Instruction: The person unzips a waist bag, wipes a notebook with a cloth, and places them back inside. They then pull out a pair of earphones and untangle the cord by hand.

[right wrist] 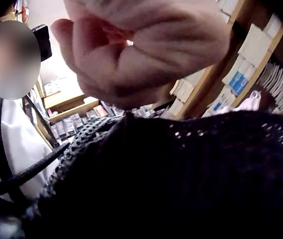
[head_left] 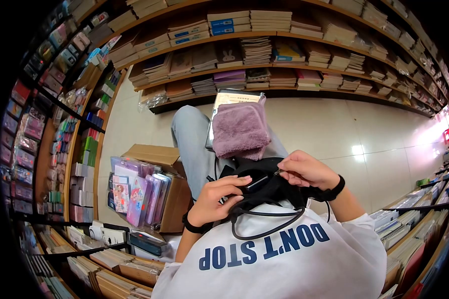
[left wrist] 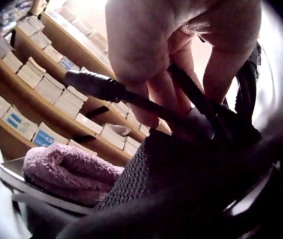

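"Bookshelves (head_left: 264,34) curve across the far side, loaded with stacked paper goods (head_left: 270,20). What comes after those?"

"The seated person, in a white shirt (head_left: 264,259); then, beside the left leg, a cardboard box (head_left: 177,204) with plastic cases (head_left: 139,197) in it."

"And on the lap?"

"A black bag (head_left: 290,194), its mouth turned up between the two hands. Beyond it a folded purple towel (head_left: 242,129) lies on a flat book-like item (head_left: 234,97)."

"How do the hands stand?"

"The left hand (head_left: 217,196) bends over the bag's left edge, thumb and fingers gripping the black material. The right hand (head_left: 304,169) is curled tight at the opposite edge, fingertips pinched together on the bag."

"On which part?"

"A small shiny piece (head_left: 277,173), perhaps a zip pull; it's too tiny to be sure."

"Where's the dark smooth object (head_left: 257,184)?"

"In the bag's mouth, just right of the left fingertips. Its long axis slants from the left hand's side up toward the right hand, and the left hand is nearer."

"Anything slimmer?"

"A black cable (left wrist: 96,85) with a thick plug-like end, slanting past the left fingers."
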Tool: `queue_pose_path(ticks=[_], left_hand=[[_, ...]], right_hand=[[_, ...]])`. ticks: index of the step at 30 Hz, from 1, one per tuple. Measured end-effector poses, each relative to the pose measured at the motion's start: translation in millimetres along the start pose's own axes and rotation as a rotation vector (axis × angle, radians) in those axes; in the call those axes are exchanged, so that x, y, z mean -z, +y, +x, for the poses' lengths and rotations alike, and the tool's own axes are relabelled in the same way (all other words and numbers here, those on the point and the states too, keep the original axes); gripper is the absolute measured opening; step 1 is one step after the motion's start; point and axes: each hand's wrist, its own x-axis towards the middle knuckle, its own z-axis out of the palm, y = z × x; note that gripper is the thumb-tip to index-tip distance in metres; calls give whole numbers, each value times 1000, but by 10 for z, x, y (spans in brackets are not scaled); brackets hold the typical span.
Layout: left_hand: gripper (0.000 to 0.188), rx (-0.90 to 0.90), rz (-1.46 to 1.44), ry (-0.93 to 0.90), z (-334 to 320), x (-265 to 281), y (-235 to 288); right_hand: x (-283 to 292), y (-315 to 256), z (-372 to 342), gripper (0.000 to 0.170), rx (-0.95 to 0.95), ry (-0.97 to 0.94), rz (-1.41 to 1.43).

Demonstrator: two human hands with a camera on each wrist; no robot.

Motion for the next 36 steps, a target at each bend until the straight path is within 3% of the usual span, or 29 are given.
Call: queue_pose_path(ticks=[8,15,28,32,35,36], left_hand=[[10,11,103,-13,-74,4,-13],[17,17,203,-22,13,-18,98],[22,16,187,-50,12,5,-12],[18,-35,183,-264,133,251,123],[14,168,14,-469,381,406,183],[11,99,44,-430,448,380,166]], right_hand=[[-102,-190,127,35,26,-85,-89],[71,-188,37,36,-63,-96,112],[-169,-236,221,44,17,-175,-126],[-187,-341,92,49,89,-164,-373],[-112,-304,84,43,112,-182,-451],[-105,-273,86,39,192,-172,-505]])
